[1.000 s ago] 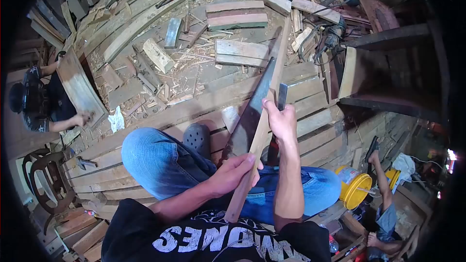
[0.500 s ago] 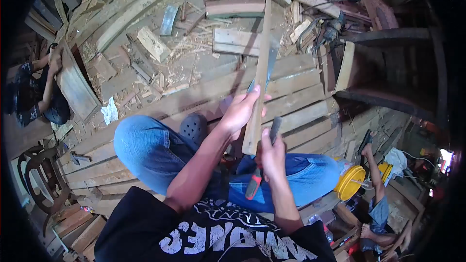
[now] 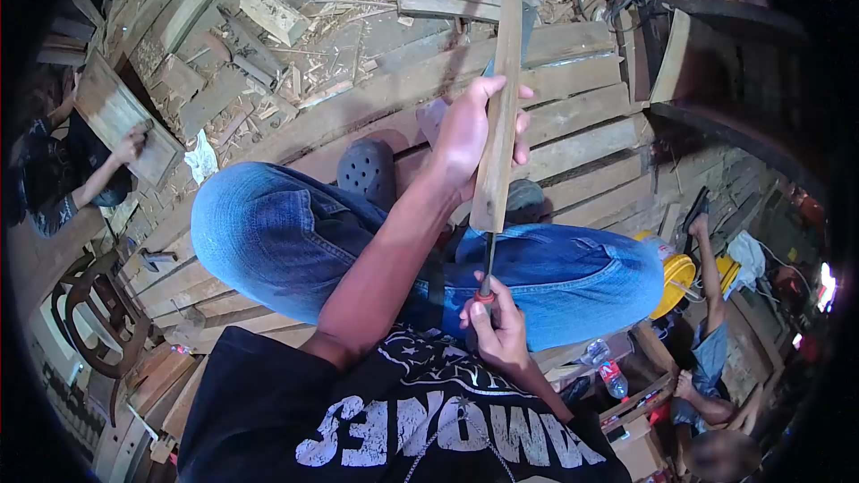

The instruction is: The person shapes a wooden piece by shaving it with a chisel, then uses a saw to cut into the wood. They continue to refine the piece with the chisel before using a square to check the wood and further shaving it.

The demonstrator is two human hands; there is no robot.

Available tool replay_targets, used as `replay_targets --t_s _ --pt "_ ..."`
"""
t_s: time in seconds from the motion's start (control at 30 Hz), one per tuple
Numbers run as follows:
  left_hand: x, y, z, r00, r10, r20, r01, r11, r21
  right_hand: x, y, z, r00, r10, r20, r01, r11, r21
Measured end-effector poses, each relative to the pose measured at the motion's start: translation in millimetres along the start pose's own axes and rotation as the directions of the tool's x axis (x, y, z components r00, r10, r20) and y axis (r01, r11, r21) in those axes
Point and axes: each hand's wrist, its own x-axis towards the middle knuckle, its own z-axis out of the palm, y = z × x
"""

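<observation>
Room: wood workshop, plank floor [image 3: 573, 107] littered with offcuts and shavings [image 3: 295, 63]; other people are working at both sides.
Seat: person sits on the planks, jeans knee [image 3: 268, 233] raised, dark clog [image 3: 365, 170] just beyond it.
Slat: long thin wooden slat [image 3: 503, 80] held nearly on end, running away from the body; its lower end hangs over the lap, above the thigh.
Left hand: left hand [image 3: 467, 139] wrapped around the slat's lower half, fingers closed tight on it.
Right hand: right hand [image 3: 498, 331] fisted on the handle of a narrow metal tool [image 3: 488, 264], red collar at the grip. The blade runs up to the slat's bottom end; touching or just behind it, cannot tell.
Tool type: seen edge-on; file or saw, cannot tell.
Risk, slip: blade lines up with the left fingers, so a stroke that skips off the wood would likely run into that hand.
Risk, thigh: work sits right over the jeans with no rest under it, so a downward slip would probably hit the leg.
Risk, wobble: slat gripped one-handed with its far end free, so it is likely to twist or swing under force.
Risk, neighbours: co-worker's hand [image 3: 134, 143] on a board [image 3: 112, 112] at left is well apart. The person by the yellow bucket [image 3: 673, 282] at right is nearer, and a dropped slat could reach that side.
</observation>
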Motion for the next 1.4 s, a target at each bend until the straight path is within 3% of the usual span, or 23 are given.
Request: replay_targets --t_s 0.03,0.13,0.17,0.23,0.27,0.43,0.6,0.77,0.9,1.0,1.1,1.4 --pt "-1 -2 1 1.0 -0.002 -0.005 0.002 1.0 -0.002 -1 1 -2 1.0 0.005 0.003 -0.005 1.0 0.001" --pt "-7 -7 7 0.998 -0.004 -0.055 0.001 0.999 -0.042 -1 -10 -8 0.963 -0.17 -0.209 0.146 0.981 -0.125" --pt "-6 -8 6 0.998 -0.007 -0.062 0.004 0.999 -0.045 2 -24 -16 0.956 -0.221 -0.196 0.178 0.961 -0.211" --pt "-4 -11 2 0.999 0.03 -0.036 -0.031 0.999 -0.029 2 -59 -23 0.955 -0.163 -0.249 0.09 0.955 -0.281" --pt "-6 -11 7 0.994 0.04 -0.104 -0.035 0.998 0.051 -1 -73 -26 0.961 -0.162 -0.224 0.088 0.947 -0.31" --pt "4 -24 7 0.977 0.029 -0.212 -0.015 0.998 0.067 -15 -105 -31 0.995 -0.087 -0.042 0.064 0.915 -0.397" --pt "3 -26 10 0.96 0.028 -0.277 0.023 0.983 0.18 -17 -114 -34 0.997 -0.054 -0.057 0.021 0.885 -0.465" --pt "7 -34 7 0.959 0.075 -0.275 0.01 0.955 0.296 -15 -132 -35 0.999 -0.043 -0.02 0.014 0.667 -0.745" --pt "10 -39 8 0.96 0.059 -0.275 0.01 0.969 0.245 -20 -139 -27 0.992 0.013 -0.126 -0.094 0.739 -0.667" --pt "11 -39 8 0.962 0.052 -0.269 0.01 0.975 0.224 -25 -140 -25 0.946 0.171 -0.277 -0.294 0.815 -0.5" --pt "12 -40 10 0.961 0.047 -0.273 0.015 0.976 0.218 -29 -142 -32 0.972 0.175 -0.158 -0.235 0.797 -0.557" --pt "12 -41 19 0.958 0.061 -0.28 0.008 0.971 0.24 -40 -148 -35 0.969 0.174 -0.175 -0.245 0.761 -0.601"
